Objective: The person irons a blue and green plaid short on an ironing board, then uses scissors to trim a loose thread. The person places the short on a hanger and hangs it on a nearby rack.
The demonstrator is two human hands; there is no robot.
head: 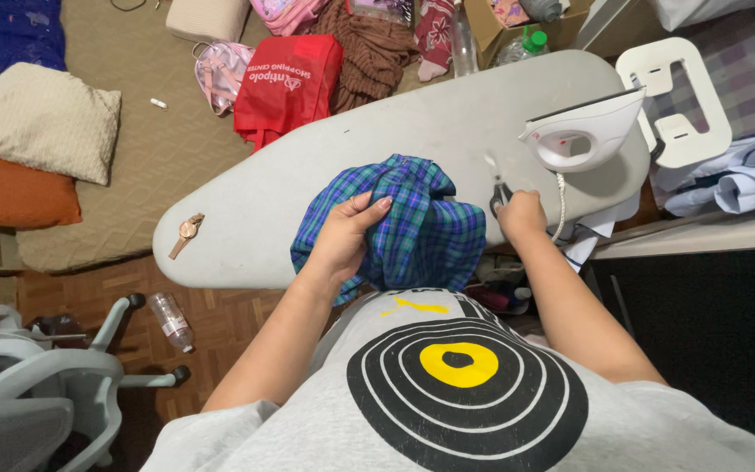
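You are standing at the near long edge of the grey ironing board (325,166), and your left hand (342,240) is gripping the bunched blue-and-green plaid garment (421,227) — fingers curled over its left side, thumb across the top fold. The cloth is sitting in a heap at the board's near edge, about midway along its length, with part of it spilling over toward your body.

Your right hand (520,214) is resting just to the right of the heap, near the same edge, closed around what looks like small scissors (500,194) — the view is too tight there to be sure. So the garment is lying between your two hands, touching the left and just beside the right.

The white iron (585,135) is standing on its heel at the board's wide right end, beyond your right hand, its cord (561,205) trailing down past your wrist. A wristwatch (188,232) is lying near the narrow left tip, well apart from the cloth.
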